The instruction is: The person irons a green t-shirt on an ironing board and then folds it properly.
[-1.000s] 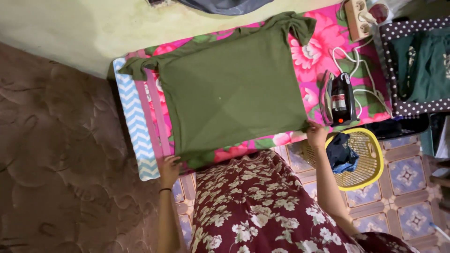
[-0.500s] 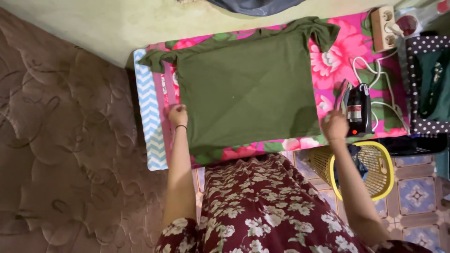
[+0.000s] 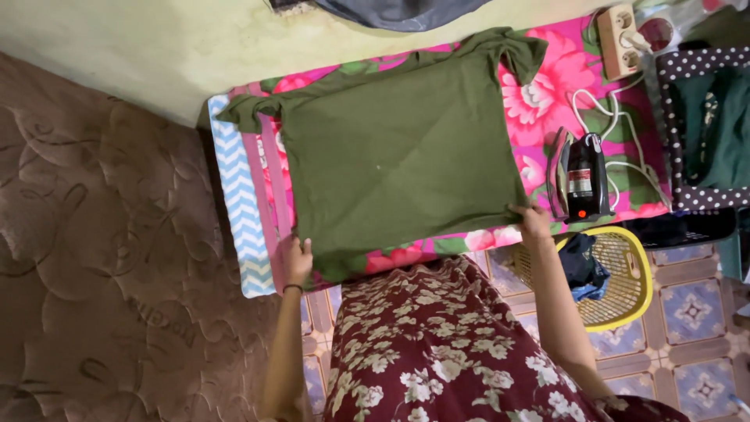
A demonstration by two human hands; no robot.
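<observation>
Olive-green T-shirt (image 3: 402,156) spread flat on a pink floral ironing mat (image 3: 547,101), both hands at its near hem.

The left hand (image 3: 297,260) pinches one hem corner, the right hand (image 3: 533,223) grips the other; pulling evenly would keep the cloth smooth. Rightward stand an iron (image 3: 582,176), a power strip (image 3: 617,30) and a yellow basket (image 3: 625,273) on tiled floor (image 3: 691,309).

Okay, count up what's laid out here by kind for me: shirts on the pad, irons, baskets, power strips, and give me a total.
Green shirts: 1
Irons: 1
Yellow baskets: 1
Power strips: 1
Total: 4
</observation>
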